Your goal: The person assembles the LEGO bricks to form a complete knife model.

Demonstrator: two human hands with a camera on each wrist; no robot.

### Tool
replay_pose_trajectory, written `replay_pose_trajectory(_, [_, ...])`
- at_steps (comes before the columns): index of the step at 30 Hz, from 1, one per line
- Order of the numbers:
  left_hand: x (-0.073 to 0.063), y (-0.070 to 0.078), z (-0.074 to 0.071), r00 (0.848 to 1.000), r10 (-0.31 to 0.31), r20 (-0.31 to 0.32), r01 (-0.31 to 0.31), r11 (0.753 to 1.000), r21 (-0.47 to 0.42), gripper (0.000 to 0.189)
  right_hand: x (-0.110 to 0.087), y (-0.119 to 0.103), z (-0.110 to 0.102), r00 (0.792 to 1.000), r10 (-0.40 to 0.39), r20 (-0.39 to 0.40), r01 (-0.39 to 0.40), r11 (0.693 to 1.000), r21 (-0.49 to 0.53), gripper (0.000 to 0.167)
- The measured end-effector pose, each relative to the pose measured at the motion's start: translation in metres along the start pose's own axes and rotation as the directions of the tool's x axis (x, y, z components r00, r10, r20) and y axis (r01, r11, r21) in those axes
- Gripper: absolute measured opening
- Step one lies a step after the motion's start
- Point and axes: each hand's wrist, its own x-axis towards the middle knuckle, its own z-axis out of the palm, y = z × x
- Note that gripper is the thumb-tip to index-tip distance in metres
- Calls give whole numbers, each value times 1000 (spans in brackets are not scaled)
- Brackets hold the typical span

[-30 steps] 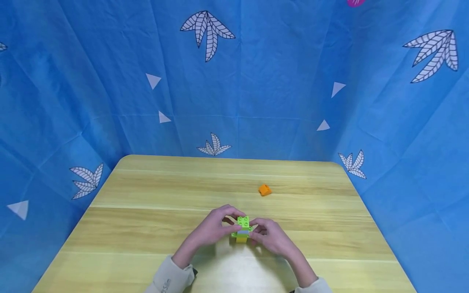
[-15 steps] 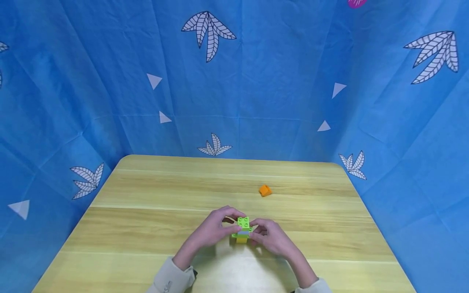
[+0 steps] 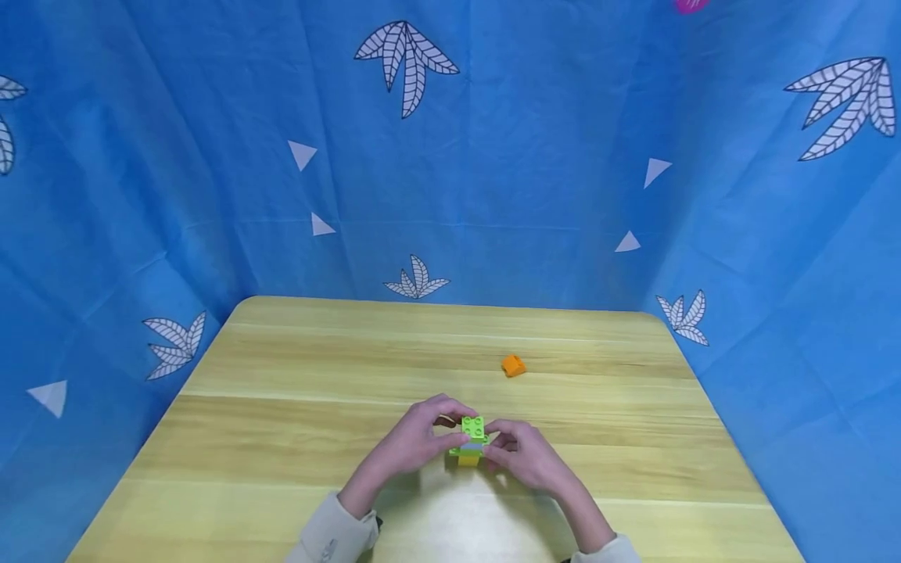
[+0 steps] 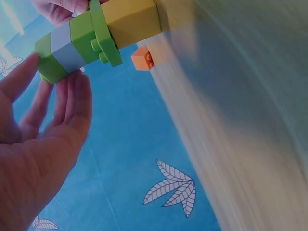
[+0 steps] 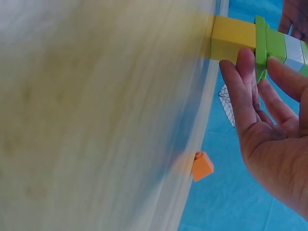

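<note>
A tower of toy building bricks [image 3: 473,428] stands upright on the wooden table, between both hands. From the bottom up it has a yellow brick [image 4: 132,21], a wider flat green plate [image 4: 106,38], a green brick [image 4: 83,31], a pale blue-grey brick [image 4: 67,45] and a bright green brick [image 4: 50,62] with bare studs. My left hand [image 3: 417,438] pinches the top green brick between thumb and fingers. Lower down, my right hand [image 3: 531,457] grips the tower at the green plate, its thumb by the green brick and fingers beside the yellow one.
Farther back and slightly right lies a small orange brick [image 3: 514,365] with a sloped shape. The light wooden table [image 3: 296,367] ends at a blue curtain [image 3: 493,156] printed with white leaves, which hangs behind it and along both sides.
The whole head view has shifted slightly, so the table sits a little farther right. Both hands keep the same hold on the tower, and the orange brick stays put.
</note>
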Motion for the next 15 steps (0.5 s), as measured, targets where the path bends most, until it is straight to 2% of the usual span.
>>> replay_pose_trajectory(15, [0, 7, 1, 1000, -10, -16, 10, 1000, -5, 33, 0, 0, -2, 1000, 18, 2, -18, 1000, 19, 41])
